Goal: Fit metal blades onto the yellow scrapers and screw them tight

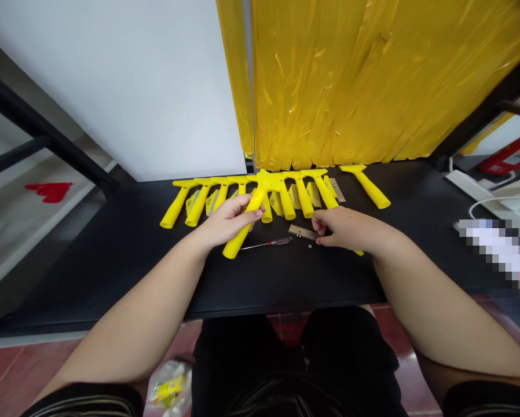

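My left hand [234, 220] is wrapped round a yellow T-shaped scraper handle [243, 231], its hollow grip end pointing toward me. My right hand [338, 229] is curled, thumb and fingers at the right end of a small metal plate [301, 233] with a screw on it. A small ring-like nut or washer [310, 247] lies just below the plate. Under my right hand a bit of yellow plastic [359, 253] peeks out, mostly hidden. Between my hands rests a screwdriver [279, 241], its shaft running behind the held handle.
Several similar yellow handles [173, 208] line the back of the black table [125, 249], with yellow-and-metal scraper heads [276, 204] among them. One handle [373, 188] lies apart at right. White equipment with a cable [503, 200] and a red box [509, 153] stand far right.
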{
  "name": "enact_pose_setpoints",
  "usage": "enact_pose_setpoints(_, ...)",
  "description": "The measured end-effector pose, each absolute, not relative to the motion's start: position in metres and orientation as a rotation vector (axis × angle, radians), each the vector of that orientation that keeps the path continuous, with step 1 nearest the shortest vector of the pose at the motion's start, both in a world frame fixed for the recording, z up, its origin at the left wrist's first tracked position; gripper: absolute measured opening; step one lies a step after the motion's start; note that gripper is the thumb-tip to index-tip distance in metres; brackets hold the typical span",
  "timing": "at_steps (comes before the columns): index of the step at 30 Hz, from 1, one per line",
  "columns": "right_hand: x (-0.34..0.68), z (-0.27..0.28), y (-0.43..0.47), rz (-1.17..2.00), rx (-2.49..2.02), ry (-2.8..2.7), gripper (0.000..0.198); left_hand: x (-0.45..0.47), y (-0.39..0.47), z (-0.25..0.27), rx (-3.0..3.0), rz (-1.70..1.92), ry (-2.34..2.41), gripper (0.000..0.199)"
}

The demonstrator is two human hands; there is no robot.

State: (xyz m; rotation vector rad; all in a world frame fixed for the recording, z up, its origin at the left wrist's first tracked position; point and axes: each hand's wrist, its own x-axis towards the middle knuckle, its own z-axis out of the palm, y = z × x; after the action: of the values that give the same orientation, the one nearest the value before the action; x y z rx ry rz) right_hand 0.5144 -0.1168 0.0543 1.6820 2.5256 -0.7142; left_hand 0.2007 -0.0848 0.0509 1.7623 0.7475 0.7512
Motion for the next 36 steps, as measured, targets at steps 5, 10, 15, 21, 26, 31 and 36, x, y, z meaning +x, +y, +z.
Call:
enact_pose_setpoints(5,0.514,0.056,-0.117,-0.768,1.687,2.501,0.016,0.2,-0.084,0.048,1.772,0.778,0.74,0.024)
enact_pose_setpoints(10,0.515,0.055,-0.115,-0.832,1.694,2.485,0.021,0.199,-0.083,0.048,1.79,0.773,0.725,0.024)
enact_pose_setpoints(15,0.514,0.057,-0.115,-0.921,1.699,2.443,0.013,0.2,-0.084,0.05,1.813,0.787,0.706,0.022)
enact_pose_setpoints(21,0.521,0.056,-0.111,-1.036,1.746,2.517,0.011,0.201,-0.086,0.053,1.901,0.775,0.75,0.022)
enact_pose_setpoints(26,0.527,0.056,-0.107,-1.303,1.79,2.599,0.017,0.199,-0.088,0.057,2.194,0.76,0.889,0.022)
enact_pose_setpoints(31,0.523,0.056,-0.107,-1.617,1.699,2.722,0.017,0.198,-0.088,0.057,2.397,0.753,0.948,0.02)
enact_pose_setpoints(36,0.518,0.057,-0.107,-1.821,1.776,2.845,0.023,0.197,-0.086,0.055,2.54,0.752,0.945,0.024)
